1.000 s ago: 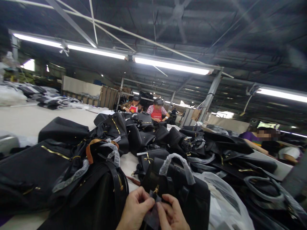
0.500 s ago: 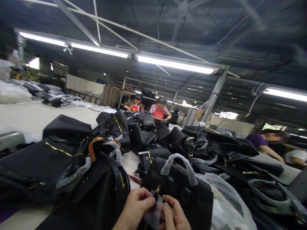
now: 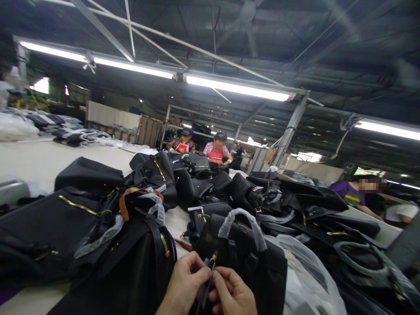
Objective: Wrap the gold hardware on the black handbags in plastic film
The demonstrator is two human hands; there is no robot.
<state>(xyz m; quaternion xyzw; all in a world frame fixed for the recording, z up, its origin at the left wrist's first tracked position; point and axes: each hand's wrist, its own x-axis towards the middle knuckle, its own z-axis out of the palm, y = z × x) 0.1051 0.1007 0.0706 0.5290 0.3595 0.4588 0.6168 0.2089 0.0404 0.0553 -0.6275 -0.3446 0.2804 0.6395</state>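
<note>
In front of me stands a black bag with its top handle wrapped in clear plastic. A gold clasp hangs from the bag, with a dark tab below it. My left hand pinches a small clear plastic sleeve at the tab between thumb and fingers. Close against it, my right hand pinches the sleeve's other edge, fingers curled. The fingers partly cover the tab and sleeve.
Black bags crowd the left, one with a brown strap. More bags pile up behind and to the right. Crumpled clear plastic lies right of my bag. A co-worker in purple leans in at the right; two others work at the back.
My right hand has closed in toward the left, and the plastic sleeve has turned narrower between my fingers. The co-worker at the right has shifted, showing more of the purple shirt.
</note>
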